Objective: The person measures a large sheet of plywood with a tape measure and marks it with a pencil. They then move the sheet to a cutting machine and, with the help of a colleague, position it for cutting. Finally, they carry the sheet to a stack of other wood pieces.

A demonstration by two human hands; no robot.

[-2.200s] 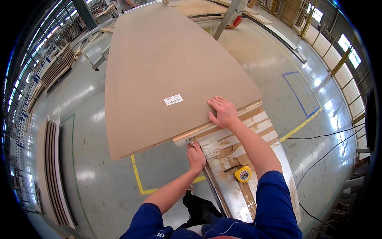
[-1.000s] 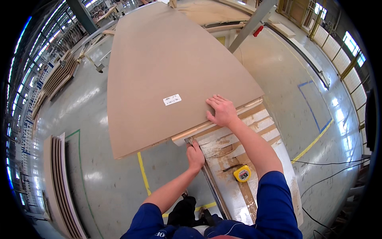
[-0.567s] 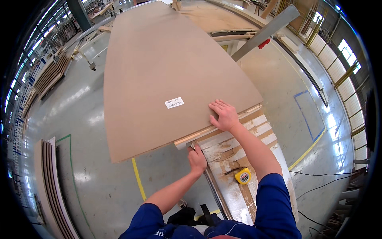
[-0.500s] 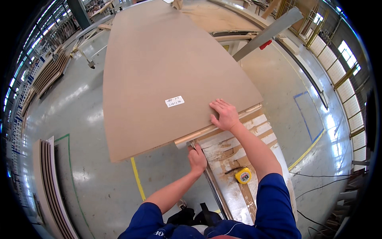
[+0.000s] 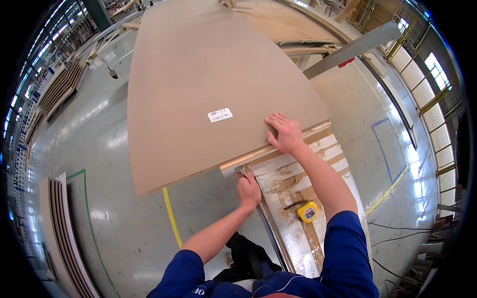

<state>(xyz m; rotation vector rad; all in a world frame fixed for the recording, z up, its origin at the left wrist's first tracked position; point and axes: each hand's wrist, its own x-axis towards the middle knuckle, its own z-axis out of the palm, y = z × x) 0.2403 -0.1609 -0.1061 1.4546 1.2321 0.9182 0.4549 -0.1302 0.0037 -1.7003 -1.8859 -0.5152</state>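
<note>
A large taupe board (image 5: 198, 69) with a white paper label (image 5: 220, 114) stretches away from me. My right hand (image 5: 283, 131) rests on its near right edge, fingers spread. Below that edge, a light wooden strip (image 5: 238, 161) runs along the end. My left hand (image 5: 247, 188) is closed on a small metal fitting (image 5: 242, 170) at the top of a metal rail (image 5: 275, 243), just under the strip. A worn white platform (image 5: 288, 181) with brown tape lies right of the rail, bearing a yellow tape measure (image 5: 308, 211).
Stacked panels (image 5: 52, 218) lie at lower left, more (image 5: 62, 87) farther back. A slanted grey beam (image 5: 353, 47) rises at upper right beside a dusty surface (image 5: 278, 20) and a curved rail (image 5: 395, 107). Black cables (image 5: 407, 231) cross the floor at right, near a fence (image 5: 432, 144).
Both hands keep their grip and placement, shifted slightly right and upward in the view along with the board's near edge. The slanted beam appears farther right and more tilted.
</note>
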